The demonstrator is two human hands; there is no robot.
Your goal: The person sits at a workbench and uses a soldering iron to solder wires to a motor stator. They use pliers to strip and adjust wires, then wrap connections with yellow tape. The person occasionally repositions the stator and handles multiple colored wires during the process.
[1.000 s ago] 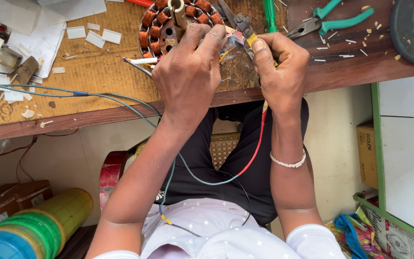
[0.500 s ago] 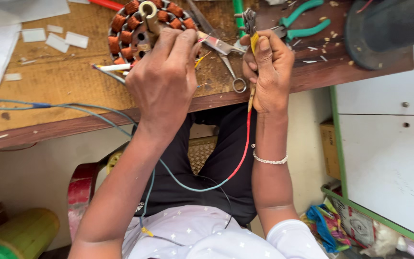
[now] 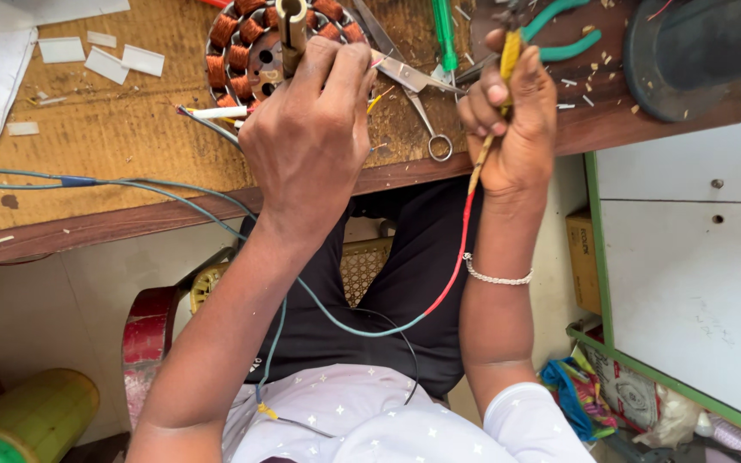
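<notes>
1. Both hands work at the near edge of the bench (image 3: 87, 146). The left hand (image 3: 310, 137) is curled over the near side of a round motor stator (image 3: 255, 43) with copper-coloured coils, fingers closed against it and seemingly pinching thin leads there; what exactly sits between the fingertips is hidden.
2. The right hand (image 3: 516, 120) is closed into a fist around a yellow-sleeved wire (image 3: 508, 56), held upright just off the bench edge. Below the fist the wire turns red (image 3: 452, 274) and loops down across the lap.
3. The stator lies flat toward the far edge of the bench, its central shaft poking up beside the left thumb.
4. Scissors (image 3: 413, 86) lie between the two hands, a green-handled screwdriver (image 3: 444, 34) beside them, and green-handled pliers (image 3: 559, 34) just beyond the right hand.
5. A blue-grey wire (image 3: 70, 182) trails along the bench from the left edge under the left wrist.
6. Judged from this, the step in hand looks like joining a lead to the winding ends; the next move would call for bringing the yellow tip across to the left fingertips while the stator is kept from turning.
</notes>
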